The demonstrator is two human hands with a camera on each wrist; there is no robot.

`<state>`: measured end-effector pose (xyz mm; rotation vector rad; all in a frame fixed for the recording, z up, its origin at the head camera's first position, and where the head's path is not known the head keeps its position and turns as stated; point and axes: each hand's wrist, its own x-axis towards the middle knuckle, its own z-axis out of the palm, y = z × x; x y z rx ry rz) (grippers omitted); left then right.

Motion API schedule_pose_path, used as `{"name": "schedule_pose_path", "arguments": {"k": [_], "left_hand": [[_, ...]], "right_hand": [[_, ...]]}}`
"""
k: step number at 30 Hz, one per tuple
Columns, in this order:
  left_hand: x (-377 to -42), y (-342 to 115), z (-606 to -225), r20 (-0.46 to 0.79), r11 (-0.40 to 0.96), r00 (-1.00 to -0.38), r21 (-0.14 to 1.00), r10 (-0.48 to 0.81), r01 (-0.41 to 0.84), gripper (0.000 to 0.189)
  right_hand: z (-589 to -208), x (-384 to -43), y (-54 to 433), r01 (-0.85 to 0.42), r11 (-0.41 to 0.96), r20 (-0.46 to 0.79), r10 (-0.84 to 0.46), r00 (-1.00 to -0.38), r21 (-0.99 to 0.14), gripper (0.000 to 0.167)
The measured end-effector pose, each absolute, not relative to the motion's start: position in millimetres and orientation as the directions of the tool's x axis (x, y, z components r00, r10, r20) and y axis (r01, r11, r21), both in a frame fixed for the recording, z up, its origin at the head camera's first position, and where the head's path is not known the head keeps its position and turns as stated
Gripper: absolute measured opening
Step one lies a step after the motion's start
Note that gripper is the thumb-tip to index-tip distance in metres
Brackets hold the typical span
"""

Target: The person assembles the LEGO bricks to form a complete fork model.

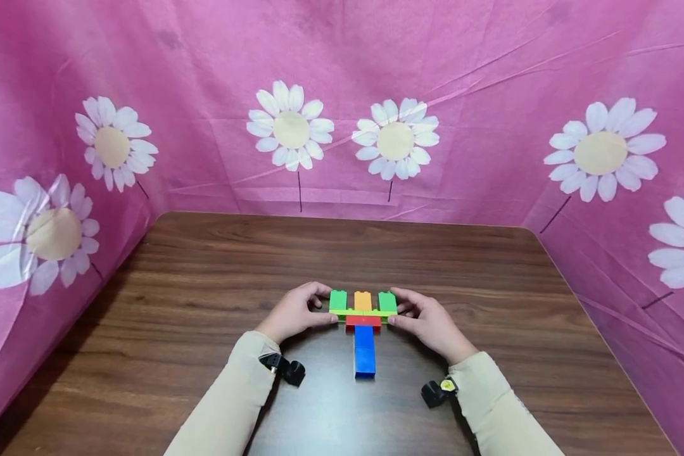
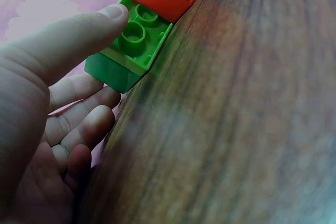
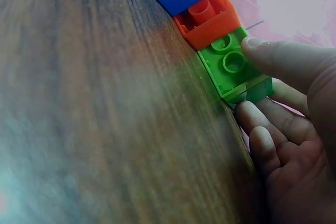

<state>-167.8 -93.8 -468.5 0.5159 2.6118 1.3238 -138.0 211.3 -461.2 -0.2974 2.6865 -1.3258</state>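
Note:
A toy building-brick model lies on the table, shaped like a fork. Two blue bricks (image 1: 365, 354) form its stem, and a red brick (image 1: 353, 322) joins the stem to a light green plate (image 1: 370, 313). Beyond that plate stand two green bricks (image 1: 338, 300) with an orange brick (image 1: 362, 301) between them. My left hand (image 1: 299, 309) pinches the model's left end, its thumb on the light green plate (image 2: 149, 38). My right hand (image 1: 430, 320) pinches the right end likewise, its thumb at the plate's edge. The wrist views show hollow round tubes on the plate's underside.
The brown wood-grain table (image 1: 205, 266) extends around the model on all sides. A pink cloth (image 1: 342, 50) with white daisies hangs behind and along both sides of it. Small black cameras (image 1: 294, 372) are strapped to both wrists, low over the table.

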Motion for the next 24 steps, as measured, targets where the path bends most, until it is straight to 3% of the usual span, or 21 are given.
{"name": "schedule_pose_path", "arguments": {"k": [24], "left_hand": [[-169.2,-93.1,-471.4,0.012,0.525,-0.924,0.82,0.383,0.228,0.051]], "right_hand": [[-464.8,-140.2,212.0,-0.109,0.571,-0.026,-0.223,-0.975,-0.814,0.055]]}}
